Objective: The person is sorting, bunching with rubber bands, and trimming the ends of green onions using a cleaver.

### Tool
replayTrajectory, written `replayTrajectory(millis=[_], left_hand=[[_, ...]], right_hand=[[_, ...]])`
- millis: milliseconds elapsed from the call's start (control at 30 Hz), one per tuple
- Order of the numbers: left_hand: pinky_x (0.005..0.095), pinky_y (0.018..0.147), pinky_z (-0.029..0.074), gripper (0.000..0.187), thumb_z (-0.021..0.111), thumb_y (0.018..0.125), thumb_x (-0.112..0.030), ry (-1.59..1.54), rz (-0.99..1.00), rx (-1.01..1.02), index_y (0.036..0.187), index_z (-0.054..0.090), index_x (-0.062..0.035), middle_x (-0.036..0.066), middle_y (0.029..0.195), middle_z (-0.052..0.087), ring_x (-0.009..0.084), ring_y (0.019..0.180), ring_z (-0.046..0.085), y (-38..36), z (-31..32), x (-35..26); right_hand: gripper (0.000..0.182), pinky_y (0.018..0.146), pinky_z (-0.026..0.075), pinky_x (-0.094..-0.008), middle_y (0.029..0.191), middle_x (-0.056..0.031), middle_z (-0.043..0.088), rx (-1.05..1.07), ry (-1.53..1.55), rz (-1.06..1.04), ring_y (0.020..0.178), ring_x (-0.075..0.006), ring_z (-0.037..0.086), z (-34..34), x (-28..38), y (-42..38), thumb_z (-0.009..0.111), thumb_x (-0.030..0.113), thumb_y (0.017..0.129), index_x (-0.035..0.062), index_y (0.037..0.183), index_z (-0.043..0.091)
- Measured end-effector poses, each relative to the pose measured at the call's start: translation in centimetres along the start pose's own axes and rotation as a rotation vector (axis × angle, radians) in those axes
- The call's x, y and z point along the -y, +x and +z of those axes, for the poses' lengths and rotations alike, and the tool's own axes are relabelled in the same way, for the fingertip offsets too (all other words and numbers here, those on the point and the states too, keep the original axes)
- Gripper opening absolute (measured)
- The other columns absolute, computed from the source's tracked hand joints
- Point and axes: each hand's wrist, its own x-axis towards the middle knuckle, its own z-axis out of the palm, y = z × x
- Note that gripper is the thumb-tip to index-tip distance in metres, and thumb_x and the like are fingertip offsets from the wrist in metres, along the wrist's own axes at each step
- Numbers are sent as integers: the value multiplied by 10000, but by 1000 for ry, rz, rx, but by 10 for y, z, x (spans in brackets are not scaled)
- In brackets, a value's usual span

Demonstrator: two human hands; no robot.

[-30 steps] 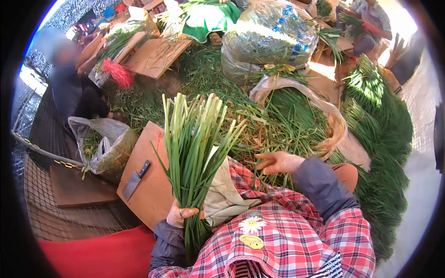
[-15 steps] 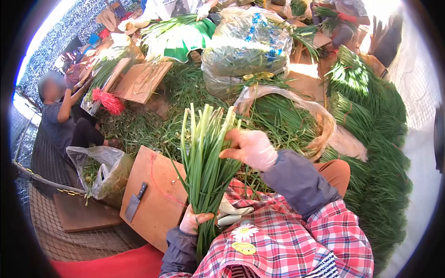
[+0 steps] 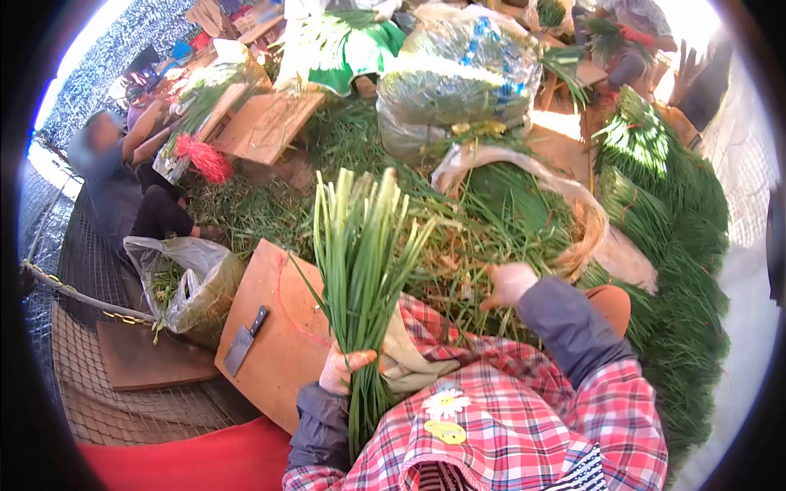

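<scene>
My left hand [image 3: 345, 368] is wrapped round the lower part of a bunch of garlic chives [image 3: 360, 270], held upright in front of my chest with the pale stem ends up and the green leaves hanging below the fist. To the right of the bunch, my right hand [image 3: 512, 285] is over the loose chives and trimmings [image 3: 454, 282], with thumb and forefinger apart and nothing visible between them. A cleaver [image 3: 246, 341] lies on the wooden board [image 3: 282, 368] left of the bunch. Pale cloth [image 3: 401, 356] lies behind my left hand.
An open plastic bag of chives [image 3: 524, 196] lies ahead, below a full clear bag [image 3: 458, 82]. Tied bunches [image 3: 679, 213] are stacked along the right. A bag of scraps [image 3: 192, 282] stands at left. A co-worker [image 3: 123, 180] sits beyond it; others work at the back.
My right hand has left the top of the bunch and moved right and down over the loose chives. My left hand keeps its hold. The view has shifted slightly.
</scene>
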Motion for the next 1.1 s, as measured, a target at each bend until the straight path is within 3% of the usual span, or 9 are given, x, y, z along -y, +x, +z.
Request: replayTrajectory(millis=[133,200,267,333,400,533,800,1000,1100], left_hand=[[307,704,516,477,695,636,-12,92,40,-6,1095,565,-32,95,945,638,203,782,629,5,31,-17],[291,792,487,555,703,667,-53,248,205,3,1182,497,-25,82,968,635,180,852,618,19,51,-16],[296,803,478,605,706,683,-87,429,409,-61,1226,451,-16,84,952,634,179,861,611,48,59,-1],[422,727,493,716,697,692,-132,1426,647,-287,1296,338,4,226,870,628,373,827,628,54,89,-13],[451,693,477,753,680,689,-144,1476,202,-321,1327,309,11,225,929,605,389,812,603,67,101,-8],[479,688,471,857,688,694,-179,1529,410,-264,1373,201,11,238,887,613,407,778,606,85,109,16],[413,946,405,943,729,685,-45,348,52,507,1436,159,-75,195,1352,403,314,1230,416,65,95,-9],[500,1014,327,817,685,748,-474,-317,356,587,1390,315,-128,138,1373,397,341,1250,376,111,42,-1],[407,925,432,514,665,800,-246,-398,199,237,1237,478,-51,93,1203,537,235,1074,538,97,69,-7]], right_hand=[[1021,1010,361,-405,1320,-184,455,174,1440,-273,1210,-263,458,44,1,16,691,550,712,167,1458,108],[999,1021,343,-433,1309,-159,471,207,1703,-540,1225,-257,441,46,32,33,731,539,670,137,1431,224],[932,998,371,-424,1269,-140,502,189,1759,-631,1189,-252,470,33,59,43,758,490,667,105,1386,307],[859,960,408,-408,1224,-121,530,115,1750,-627,1139,-244,505,27,62,46,779,442,665,79,1332,378],[780,910,453,-385,1174,-101,556,-21,1660,-553,1074,-232,546,23,55,55,794,395,663,57,1270,439],[532,792,521,-375,1021,-87,617,-172,1724,-393,885,-224,620,3,65,47,758,230,705,33,1146,534],[530,753,538,-409,1027,-129,628,115,1690,-461,801,-251,639,-59,10,21,744,223,705,9,1146,542],[534,823,506,-341,1065,-138,633,514,1177,-146,919,-222,626,-68,34,-17,718,74,696,5,1191,529],[665,951,414,-363,1188,-105,573,619,1228,89,1076,-205,549,-4,45,-23,721,60,696,28,1296,435]])
